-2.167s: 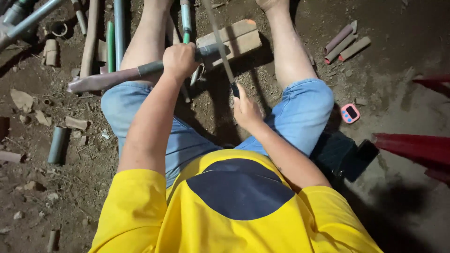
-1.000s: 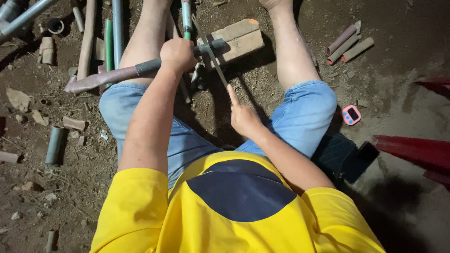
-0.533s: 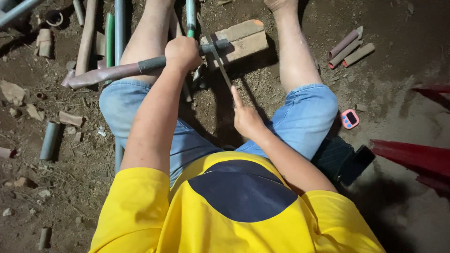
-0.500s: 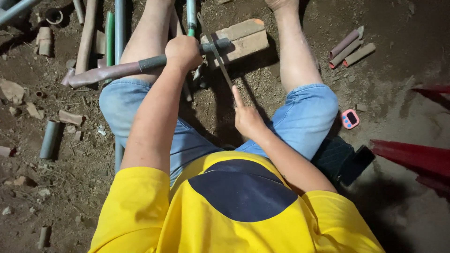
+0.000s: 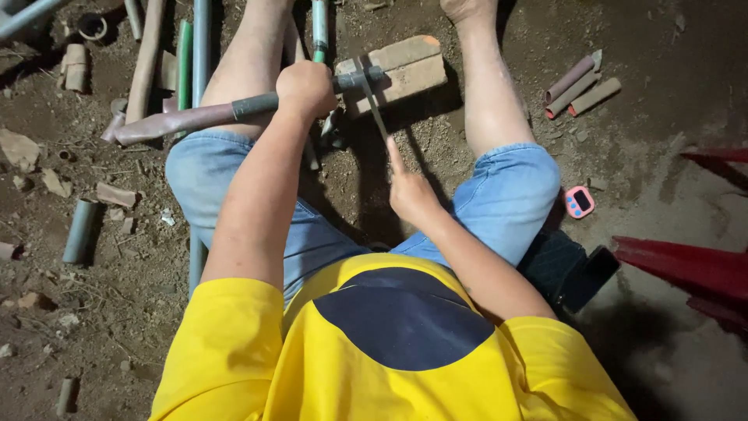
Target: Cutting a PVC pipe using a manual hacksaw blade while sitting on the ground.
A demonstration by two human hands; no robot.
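Observation:
I sit on the dirt with legs spread. My left hand [image 5: 306, 87] grips a grey pipe [image 5: 195, 118] that lies across my left thigh, its far end resting on a brick [image 5: 405, 66]. My right hand [image 5: 411, 195] holds a thin hacksaw blade [image 5: 372, 107], forefinger stretched along it, the blade crossing the pipe just in front of the brick.
Several long pipes, grey and green [image 5: 184, 58], lie at the upper left with short offcuts [image 5: 79, 230] and rubble. Three short pipe pieces [image 5: 580, 84] lie at the upper right. A small pink device [image 5: 580, 202], a dark phone [image 5: 588, 277] and red metal parts [image 5: 686, 269] sit at my right.
My right hand has moved the saw blade back and forth across the pipe. The left hand keeps its hold; the view shifted slightly.

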